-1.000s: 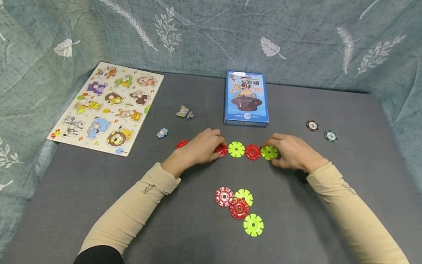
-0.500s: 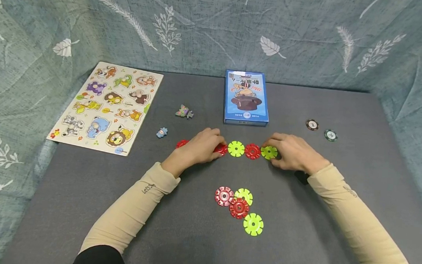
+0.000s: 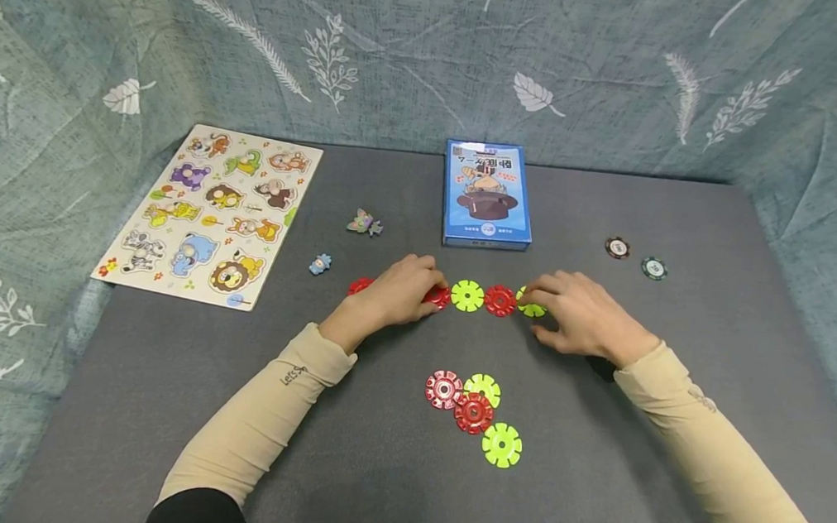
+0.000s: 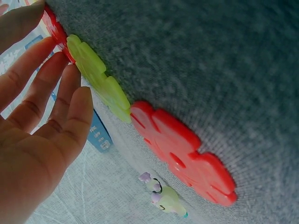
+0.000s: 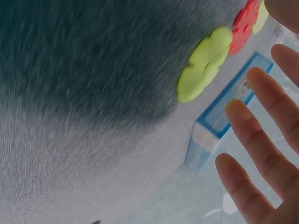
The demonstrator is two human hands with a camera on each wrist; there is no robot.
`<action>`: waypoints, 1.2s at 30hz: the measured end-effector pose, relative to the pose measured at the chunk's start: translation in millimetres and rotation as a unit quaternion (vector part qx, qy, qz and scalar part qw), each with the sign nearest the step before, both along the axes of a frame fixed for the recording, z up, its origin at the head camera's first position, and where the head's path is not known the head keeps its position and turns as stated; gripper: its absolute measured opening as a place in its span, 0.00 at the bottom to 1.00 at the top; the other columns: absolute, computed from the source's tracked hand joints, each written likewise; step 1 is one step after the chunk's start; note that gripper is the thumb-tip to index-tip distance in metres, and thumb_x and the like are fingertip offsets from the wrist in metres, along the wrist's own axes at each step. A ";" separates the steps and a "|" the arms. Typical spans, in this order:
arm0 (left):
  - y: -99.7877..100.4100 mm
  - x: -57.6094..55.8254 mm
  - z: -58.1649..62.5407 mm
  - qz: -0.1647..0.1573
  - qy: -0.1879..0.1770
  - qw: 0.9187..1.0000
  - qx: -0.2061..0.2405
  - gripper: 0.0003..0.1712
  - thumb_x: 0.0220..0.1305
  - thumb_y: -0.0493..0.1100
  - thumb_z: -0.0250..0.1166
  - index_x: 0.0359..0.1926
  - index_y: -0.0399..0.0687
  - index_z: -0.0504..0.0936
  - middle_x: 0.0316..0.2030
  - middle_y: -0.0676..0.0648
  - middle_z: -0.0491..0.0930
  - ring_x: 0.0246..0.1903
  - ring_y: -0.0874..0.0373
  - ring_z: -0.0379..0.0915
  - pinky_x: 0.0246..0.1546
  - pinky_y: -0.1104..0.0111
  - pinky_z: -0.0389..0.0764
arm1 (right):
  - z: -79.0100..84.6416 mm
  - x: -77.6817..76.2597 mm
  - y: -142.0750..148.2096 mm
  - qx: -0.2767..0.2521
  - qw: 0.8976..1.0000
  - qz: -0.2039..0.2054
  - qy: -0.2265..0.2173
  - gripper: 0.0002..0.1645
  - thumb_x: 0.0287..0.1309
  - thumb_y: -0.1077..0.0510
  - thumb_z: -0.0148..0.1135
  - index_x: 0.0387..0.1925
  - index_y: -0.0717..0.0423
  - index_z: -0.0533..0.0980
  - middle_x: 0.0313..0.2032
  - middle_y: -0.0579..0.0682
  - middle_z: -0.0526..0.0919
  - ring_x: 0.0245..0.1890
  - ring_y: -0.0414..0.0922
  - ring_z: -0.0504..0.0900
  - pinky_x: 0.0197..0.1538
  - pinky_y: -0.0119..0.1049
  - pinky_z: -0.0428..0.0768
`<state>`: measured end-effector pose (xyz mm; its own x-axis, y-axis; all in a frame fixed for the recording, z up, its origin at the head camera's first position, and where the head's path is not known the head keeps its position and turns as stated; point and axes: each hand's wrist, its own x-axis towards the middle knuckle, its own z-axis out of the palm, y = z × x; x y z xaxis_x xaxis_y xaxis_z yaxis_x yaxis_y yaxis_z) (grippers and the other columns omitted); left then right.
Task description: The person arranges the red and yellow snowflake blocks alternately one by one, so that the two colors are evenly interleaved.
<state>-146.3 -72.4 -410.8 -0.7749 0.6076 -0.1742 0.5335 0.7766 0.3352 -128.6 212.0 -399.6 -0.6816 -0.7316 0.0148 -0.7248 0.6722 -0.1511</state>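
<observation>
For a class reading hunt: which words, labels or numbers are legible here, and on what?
"Let's": left sleeve; the mark after it is unclear.
"卧底ゲーム", apparently: blue box; its smaller print is too small to read.
Right sleeve: marking too blurred.
Brown chip and green chip: centre markings too small.

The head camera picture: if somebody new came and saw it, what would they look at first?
Probably the bright row of red and yellow-green discs in the middle, where the left hand pinches a red disc and the right hand is by the row's right end. Next might come the big animal board at the far left. The blue box at the back, beyond the row, could catch the eye too.
</observation>
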 end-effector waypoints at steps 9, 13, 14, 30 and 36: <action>-0.2 -1.1 -4.0 0.001 0.004 1.000 0.002 0.18 0.62 0.45 0.66 0.52 0.44 0.83 0.44 0.44 0.78 0.42 0.51 0.71 0.47 0.61 0.74 | 1.3 20.6 -23.1 0.018 0.998 0.061 0.007 0.21 0.48 0.51 0.71 0.46 0.50 0.81 0.46 0.49 0.83 0.47 0.49 0.81 0.53 0.49 0.77; -0.1 -1.3 -3.8 0.001 0.008 1.000 0.001 0.18 0.62 0.45 0.66 0.52 0.44 0.83 0.44 0.44 0.78 0.42 0.51 0.71 0.47 0.61 0.74 | 0.4 30.5 -37.8 0.013 0.994 0.106 -0.002 0.20 0.51 0.48 0.69 0.46 0.50 0.81 0.45 0.47 0.83 0.46 0.47 0.81 0.53 0.46 0.77; -0.1 -1.3 -3.7 0.001 0.008 1.000 0.001 0.18 0.62 0.45 0.66 0.52 0.44 0.83 0.43 0.44 0.78 0.42 0.51 0.71 0.47 0.61 0.74 | 0.5 33.1 -42.2 0.012 0.993 0.117 -0.004 0.20 0.52 0.47 0.68 0.46 0.50 0.81 0.45 0.47 0.83 0.46 0.47 0.81 0.53 0.46 0.78; -1.4 1.3 -3.8 0.004 0.010 1.000 0.011 0.18 0.62 0.44 0.67 0.51 0.44 0.83 0.43 0.44 0.78 0.43 0.49 0.72 0.48 0.60 0.75 | -9.9 62.1 -106.9 0.070 0.972 0.223 0.035 0.26 0.52 0.39 0.65 0.48 0.49 0.79 0.41 0.47 0.80 0.36 0.44 0.79 0.39 0.38 0.76; -1.6 1.1 -3.5 0.004 0.011 1.000 0.014 0.18 0.62 0.45 0.67 0.51 0.44 0.83 0.43 0.44 0.78 0.42 0.50 0.72 0.47 0.60 0.75 | -7.3 65.9 -118.2 0.088 0.967 0.236 0.029 0.21 0.47 0.46 0.67 0.44 0.49 0.80 0.39 0.47 0.78 0.31 0.43 0.77 0.35 0.37 0.76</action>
<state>-145.2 -74.1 -414.4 -0.7831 0.6062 -0.1389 0.5354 0.7708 0.3454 -62.6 93.8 -406.9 -0.2731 -0.9557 -0.1098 -0.9610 0.2762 -0.0144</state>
